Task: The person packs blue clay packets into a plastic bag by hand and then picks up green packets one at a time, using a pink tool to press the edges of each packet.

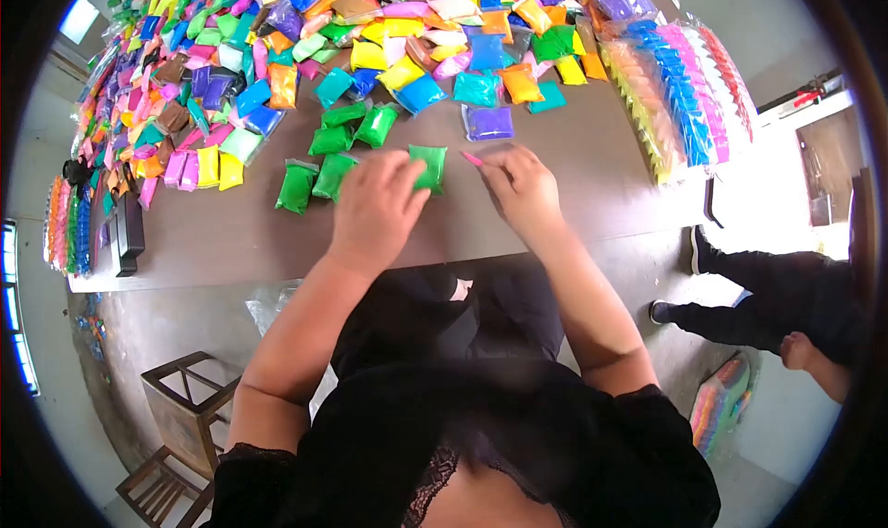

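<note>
My left hand (375, 209) is over the near part of the table, its fingers and thumb closed at the left edge of a small clear packet with green filling (430, 168). To its right, my right hand (525, 191) pinches a slim pink pointed piece (472, 159) between thumb and fingers. Several more green packets lie beside and beyond my left hand, among them one at the left (296, 186) and one farther back (376, 125). A purple packet (488, 123) lies just beyond my right hand.
A large heap of packets in many colours (370, 28) covers the table's far side. Bundled strips of packets (684, 93) stand at the right, more strips (67, 227) at the left. A black object (128, 234) sits on the left edge. A person (777, 301) stands at right; wooden stools (190, 408) lower left.
</note>
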Demonstrator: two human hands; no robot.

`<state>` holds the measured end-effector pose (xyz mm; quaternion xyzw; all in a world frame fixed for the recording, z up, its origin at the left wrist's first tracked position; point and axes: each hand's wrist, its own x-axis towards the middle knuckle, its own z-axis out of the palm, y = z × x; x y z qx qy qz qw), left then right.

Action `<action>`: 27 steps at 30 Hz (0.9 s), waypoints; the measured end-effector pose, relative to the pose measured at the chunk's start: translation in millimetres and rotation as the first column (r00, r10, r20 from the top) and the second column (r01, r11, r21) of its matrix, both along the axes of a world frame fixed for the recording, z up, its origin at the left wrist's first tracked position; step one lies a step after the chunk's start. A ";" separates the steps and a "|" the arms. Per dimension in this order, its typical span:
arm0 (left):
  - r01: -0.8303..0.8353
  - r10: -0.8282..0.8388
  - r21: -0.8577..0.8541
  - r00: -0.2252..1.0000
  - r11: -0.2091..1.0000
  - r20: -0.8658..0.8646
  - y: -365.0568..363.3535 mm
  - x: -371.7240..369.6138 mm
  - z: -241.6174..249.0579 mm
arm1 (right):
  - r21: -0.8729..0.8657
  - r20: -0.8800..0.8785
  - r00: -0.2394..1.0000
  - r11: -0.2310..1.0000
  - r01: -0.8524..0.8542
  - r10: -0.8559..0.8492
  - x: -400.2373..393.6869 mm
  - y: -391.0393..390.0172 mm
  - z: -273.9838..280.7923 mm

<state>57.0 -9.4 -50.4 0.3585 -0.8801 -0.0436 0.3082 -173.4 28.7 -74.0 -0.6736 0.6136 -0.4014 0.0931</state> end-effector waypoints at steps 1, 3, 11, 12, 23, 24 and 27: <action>-0.002 0.002 -0.001 1.000 1.000 0.003 -9.9 2.1 3.7 | 0.017 0.074 0.997 0.999 0.037 -0.038 0.5 4.3 -1.9; -0.314 0.316 -0.211 0.948 0.926 -0.027 -41.9 2.9 11.1 | 0.040 0.080 0.995 0.998 0.051 -0.054 2.9 3.8 -1.2; -0.232 0.236 -0.124 0.972 0.965 0.017 -58.6 -6.5 14.5 | 0.030 0.122 0.992 0.999 0.028 -0.031 1.8 5.0 2.8; -0.138 0.133 -0.063 0.987 0.988 -0.088 -51.9 -8.6 18.3 | 0.039 0.148 0.988 0.998 0.038 -0.044 0.7 4.8 2.3; -0.142 0.136 -0.230 0.990 0.963 -0.040 -77.4 -8.3 30.9 | 0.061 0.334 0.940 0.997 0.049 -0.067 0.0 7.6 2.5; -0.136 0.129 -0.251 0.991 0.958 -0.044 -85.1 -5.7 33.5 | 0.061 0.314 0.946 0.996 0.061 -0.077 -0.2 7.9 5.5; -0.216 0.219 -0.073 0.975 0.974 0.025 -116.0 6.9 34.2 | 0.055 0.300 0.952 0.997 0.051 -0.065 -0.1 9.2 0.9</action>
